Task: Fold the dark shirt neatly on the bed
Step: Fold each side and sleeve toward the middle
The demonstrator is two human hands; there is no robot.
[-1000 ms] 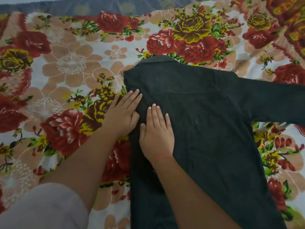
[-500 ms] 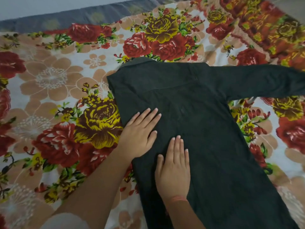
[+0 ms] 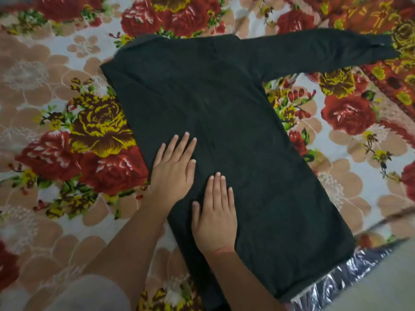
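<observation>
The dark shirt (image 3: 224, 113) lies flat, back side up, on the floral bedsheet (image 3: 45, 86), collar toward the far side. Its left side is folded in, giving a straight left edge. The right sleeve (image 3: 325, 52) stretches out to the upper right. My left hand (image 3: 174, 168) rests palm down on the folded left edge, fingers spread. Beside it, lower on the shirt's body, my right hand (image 3: 214, 214) also presses flat with its fingers together. Neither hand grips the cloth.
The bed's near right edge shows a plastic-wrapped mattress side (image 3: 350, 279), with pale floor (image 3: 386, 286) beyond. The shirt's hem lies close to that edge. A red-orange patterned cloth (image 3: 381, 16) lies at the far right.
Both flat hands have slid down the shirt's left side from near the shoulder toward the hem. The view has tilted down and right, bringing the bed's edge into sight.
</observation>
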